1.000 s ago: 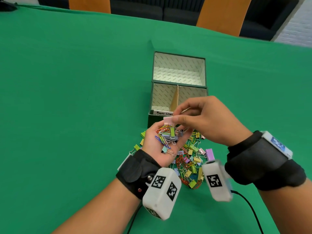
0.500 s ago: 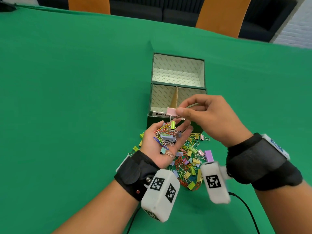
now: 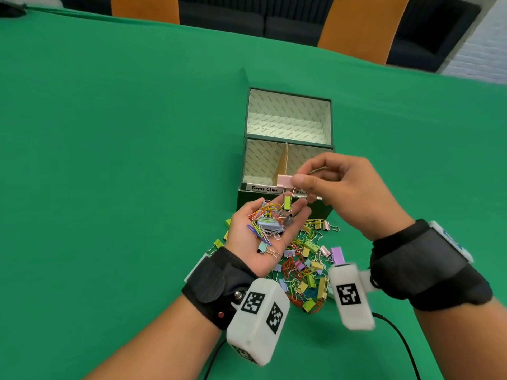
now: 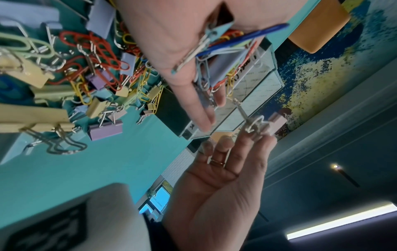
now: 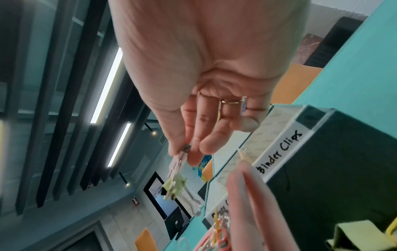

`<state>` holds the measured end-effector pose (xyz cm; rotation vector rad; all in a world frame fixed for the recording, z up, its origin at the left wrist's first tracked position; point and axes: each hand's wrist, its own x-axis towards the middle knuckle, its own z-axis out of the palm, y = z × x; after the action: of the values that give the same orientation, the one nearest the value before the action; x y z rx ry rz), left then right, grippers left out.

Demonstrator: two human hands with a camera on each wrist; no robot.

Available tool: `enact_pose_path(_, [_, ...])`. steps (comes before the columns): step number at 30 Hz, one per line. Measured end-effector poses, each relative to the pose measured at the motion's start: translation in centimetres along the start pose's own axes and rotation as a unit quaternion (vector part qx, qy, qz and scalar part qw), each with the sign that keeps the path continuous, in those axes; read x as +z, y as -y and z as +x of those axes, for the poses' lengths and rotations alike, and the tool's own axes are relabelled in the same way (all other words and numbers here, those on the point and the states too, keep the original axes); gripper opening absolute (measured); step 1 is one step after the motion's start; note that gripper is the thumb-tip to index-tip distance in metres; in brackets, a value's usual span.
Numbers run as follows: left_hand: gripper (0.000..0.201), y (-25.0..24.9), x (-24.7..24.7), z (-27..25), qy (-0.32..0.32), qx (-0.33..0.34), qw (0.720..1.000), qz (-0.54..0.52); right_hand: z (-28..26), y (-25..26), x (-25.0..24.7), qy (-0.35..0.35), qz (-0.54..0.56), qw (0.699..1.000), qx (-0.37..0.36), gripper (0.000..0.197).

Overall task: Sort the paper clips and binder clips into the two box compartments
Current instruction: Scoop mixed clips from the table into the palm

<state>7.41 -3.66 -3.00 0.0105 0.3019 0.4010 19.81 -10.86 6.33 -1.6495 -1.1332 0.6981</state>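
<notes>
Fingers of the right hand [image 3: 354,193] are pinching a pink binder clip [image 3: 284,181] by thumb and forefinger, and the hand is holding it higher than a second ago, now level with the front rim of the box [image 3: 285,200] instead of low over the other palm. A small green binder clip [image 3: 287,203] is hanging from the pink one's wire handle, lifted clear of the heap, whereas a second ago it was still lying among the clips below. The left hand [image 3: 263,237] is staying palm up with fingers loosely cupped, cradling a handful of mixed clips [image 3: 267,219]: coloured paper clips tangled with a lilac binder clip. Its place just in front of the box is hardly changing. Beneath both wrists the pile of unsorted clips [image 3: 307,267] is lying on the green table [image 3: 109,160], touching the box's front wall, as before. The box is standing with its lid open behind it; its near part is split by a cardboard divider [image 3: 284,165] into a left compartment labelled "Paper Clips" [image 3: 264,188] and a right one labelled "Binder Clips" [image 5: 279,152]. Whether anything is lying on the compartment floors cannot be told.
</notes>
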Motion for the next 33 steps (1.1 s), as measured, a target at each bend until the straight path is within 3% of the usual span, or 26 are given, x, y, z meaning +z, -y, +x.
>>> enact_pose_path(10, [0.041,0.1,-0.1,0.3,-0.002,0.005,1.0,-0.011,3.2,-0.4,-2.5,-0.213,-0.05,0.974,-0.057,0.02])
enact_pose_path(13, [0.041,0.2,0.0,0.2,0.0,0.005,1.0,-0.008,3.3,-1.5,-2.5,-0.15,-0.187,0.971,0.0,0.013])
enact_pose_path(16, [0.042,0.1,0.1,0.1,0.0,0.007,1.0,-0.004,2.3,-1.5,-1.8,-0.07,-0.331,0.941,0.029,0.008])
enact_pose_path(19, [0.042,0.0,0.1,0.2,-0.011,0.011,1.0,0.001,1.7,-0.6,-1.2,-0.067,-0.322,0.944,-0.008,0.004])
enact_pose_path(22, [0.044,0.1,0.0,0.1,-0.008,0.013,1.0,0.015,1.2,0.8,-0.6,0.013,-0.314,0.949,-0.022,0.007])
enact_pose_path(26, [0.049,-0.2,0.0,-0.1,0.006,0.02,0.999,0.046,0.5,1.9,0.1,0.115,-0.39,0.913,-0.018,0.003])
enact_pose_path(29, [0.051,-0.3,0.0,0.0,0.004,0.029,0.998,0.049,0.5,1.2,0.5,0.129,-0.437,0.89,-0.004,0.011])
enact_pose_path(33, [0.051,0.0,0.2,-0.1,0.013,0.027,0.998,0.052,0.3,0.5,0.9,0.13,-0.445,0.886,-0.013,0.014])
